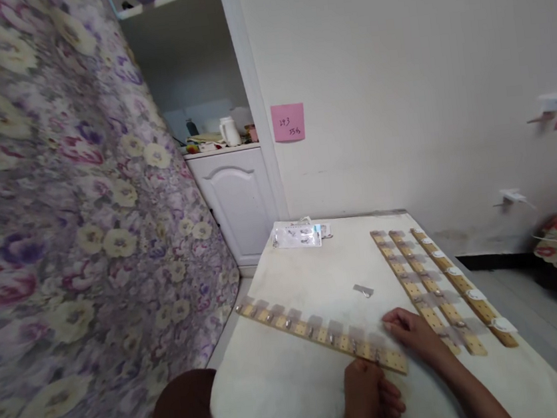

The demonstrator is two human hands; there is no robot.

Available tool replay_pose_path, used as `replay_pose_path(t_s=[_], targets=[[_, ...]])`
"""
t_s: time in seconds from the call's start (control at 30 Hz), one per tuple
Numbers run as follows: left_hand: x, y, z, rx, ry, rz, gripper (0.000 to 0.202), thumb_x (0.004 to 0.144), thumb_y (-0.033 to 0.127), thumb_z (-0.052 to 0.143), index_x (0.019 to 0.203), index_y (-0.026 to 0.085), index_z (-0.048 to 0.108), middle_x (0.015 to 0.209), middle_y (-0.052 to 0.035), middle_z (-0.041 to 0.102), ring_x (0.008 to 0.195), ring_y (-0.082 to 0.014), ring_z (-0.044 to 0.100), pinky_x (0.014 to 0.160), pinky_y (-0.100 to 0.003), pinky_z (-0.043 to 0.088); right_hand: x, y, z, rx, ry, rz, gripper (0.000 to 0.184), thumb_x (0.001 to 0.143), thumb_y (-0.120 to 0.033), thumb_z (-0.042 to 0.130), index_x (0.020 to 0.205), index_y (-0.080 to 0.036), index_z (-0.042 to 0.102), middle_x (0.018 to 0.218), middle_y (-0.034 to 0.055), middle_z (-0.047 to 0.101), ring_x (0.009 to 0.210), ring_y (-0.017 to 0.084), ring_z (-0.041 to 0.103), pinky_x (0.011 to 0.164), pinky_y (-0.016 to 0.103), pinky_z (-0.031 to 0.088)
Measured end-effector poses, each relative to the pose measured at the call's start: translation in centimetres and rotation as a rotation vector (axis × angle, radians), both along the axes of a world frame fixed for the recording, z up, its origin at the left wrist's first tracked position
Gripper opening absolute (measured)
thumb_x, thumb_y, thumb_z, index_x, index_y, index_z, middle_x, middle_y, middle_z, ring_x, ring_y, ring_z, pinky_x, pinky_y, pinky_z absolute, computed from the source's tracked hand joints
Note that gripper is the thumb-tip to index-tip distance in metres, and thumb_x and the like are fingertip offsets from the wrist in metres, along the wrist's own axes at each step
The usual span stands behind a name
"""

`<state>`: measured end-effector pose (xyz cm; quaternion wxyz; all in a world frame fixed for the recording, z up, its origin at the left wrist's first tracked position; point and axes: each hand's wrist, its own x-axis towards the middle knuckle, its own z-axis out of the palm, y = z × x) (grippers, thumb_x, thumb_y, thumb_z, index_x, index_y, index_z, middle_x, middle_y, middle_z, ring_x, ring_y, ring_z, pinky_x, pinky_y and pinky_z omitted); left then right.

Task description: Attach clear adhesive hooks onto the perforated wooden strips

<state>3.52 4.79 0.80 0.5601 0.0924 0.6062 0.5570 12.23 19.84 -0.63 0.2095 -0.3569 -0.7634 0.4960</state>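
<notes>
A light wooden strip (292, 328) with rows of holes lies slantwise across the white-covered table (297, 374). Along it sit small metal clips with clear plastic tabs. My left hand (367, 390) is closed at the strip's near edge by its right end, thumb and forefinger touching the wood beside the last clip. Just past that end, my right hand (413, 334) is raised with its fingertips pinched together; what they hold, if anything, is too small to make out. A loose clear tab with a metal clip (364, 290) lies beyond the strip.
On the right lie two similar wooden strips (412, 281) with clear tabs and a darker strip (475, 300) bearing white round pieces. Clear packaging (298, 236) rests at the back. A floral curtain (84, 224) hangs left; a cabinet (237, 200) and wall (395, 88) stand behind.
</notes>
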Motion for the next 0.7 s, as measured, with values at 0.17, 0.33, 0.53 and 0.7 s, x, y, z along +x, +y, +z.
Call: replay_pose_path(t_s=[0.17,0.33,0.53,0.7], targets=[[-0.3,0.2,-0.4,-0.014,-0.026,-0.028,0.009,0.070,0.028,0.048,0.073,0.022,0.041,0.043,0.0032,0.057,0.032,-0.0124,0.052,0.038,-0.021,0.031,-1.7,2.1,0.9,0.223,-0.093,-0.101,0.017,0.073,-0.030,0.054,0.084,-0.019,0.060,0.078,0.0022,0.063,0.073,0.017,0.058,0.068,0.027,0.045],[-0.5,0.7,0.1,-0.055,-0.017,-0.042,0.008,0.071,0.024,0.046,0.067,0.022,0.039,0.036,0.0037,0.054,0.028,-0.0116,0.048,0.038,-0.020,0.026,-4.6,3.1,1.4,0.327,-0.208,-0.191,0.030,0.068,-0.025,0.060,0.098,-0.021,0.059,0.094,0.0039,0.058,0.080,0.017,0.057,0.073,0.027,0.043],[-1.2,1.3,-0.9,-0.087,0.057,-0.049,0.016,0.070,0.021,0.053,0.059,0.022,0.042,0.031,0.0046,0.051,0.029,-0.0105,0.044,0.040,-0.020,0.028,-6.9,3.9,1.2,0.389,-0.258,-0.206,0.024,0.067,-0.018,0.059,0.091,-0.020,0.060,0.090,0.0035,0.055,0.081,0.017,0.055,0.069,0.024,0.037],[-2.0,1.3,-1.8,-0.086,0.105,-0.066,0.018,0.067,0.022,0.061,0.055,0.020,0.047,0.035,0.0022,0.055,0.037,-0.0136,0.052,0.047,-0.024,0.038,-7.2,3.7,1.5,0.396,-0.224,-0.217,0.008,0.071,-0.015,0.052,0.075,-0.021,0.057,0.079,0.0008,0.055,0.072,0.014,0.052,0.065,0.023,0.033]])
